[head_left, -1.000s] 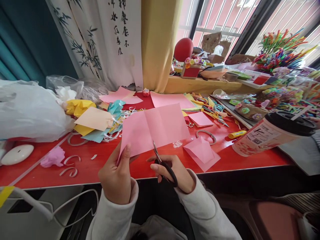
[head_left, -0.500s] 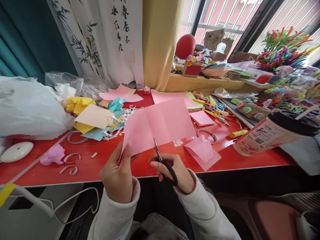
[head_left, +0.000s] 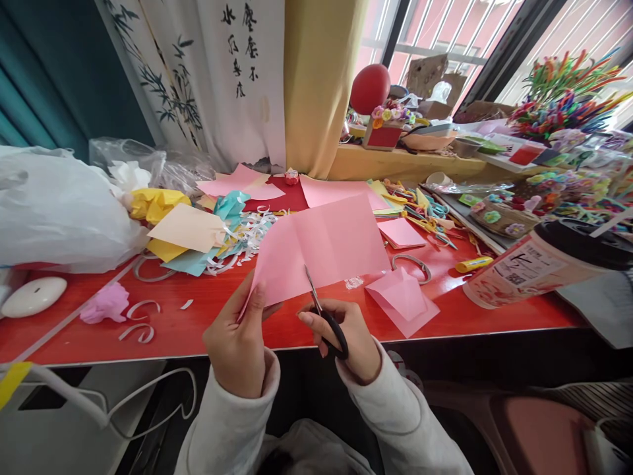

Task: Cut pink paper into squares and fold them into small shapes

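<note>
As the head view shows, the left hand (head_left: 237, 346) pinches the near left corner of a pink sheet (head_left: 331, 244), thumb on top and the other fingers mostly hidden under it. The right hand (head_left: 352, 338) is curled round the black handles of the scissors (head_left: 316, 302), whose narrow blades point up at the sheet's near edge, their tip overlapping it; whether they have cut in cannot be told. The sheet is held up over the red desk (head_left: 173, 330) and hides part of what lies beyond it.

Just right of the sheet are a folded pink paper (head_left: 401, 300), a ring (head_left: 427, 269) partly behind that paper, and a pink pad (head_left: 401, 233). Farther right come a yellow tube (head_left: 473, 264) and a cup (head_left: 524, 270) that looks tilted. To the sheet's left, shreds (head_left: 252, 234) lie close by its far corner, with a beige card (head_left: 188, 227) next to them, then a bulky white bag (head_left: 64, 211). Crumpled mauve paper (head_left: 105, 303) and a white case (head_left: 33, 297) sit well left of the sheet. Beyond it, more pink paper (head_left: 341, 192) lies on the desk, and a red balloon (head_left: 370, 89) stands on the ledge behind.
</note>
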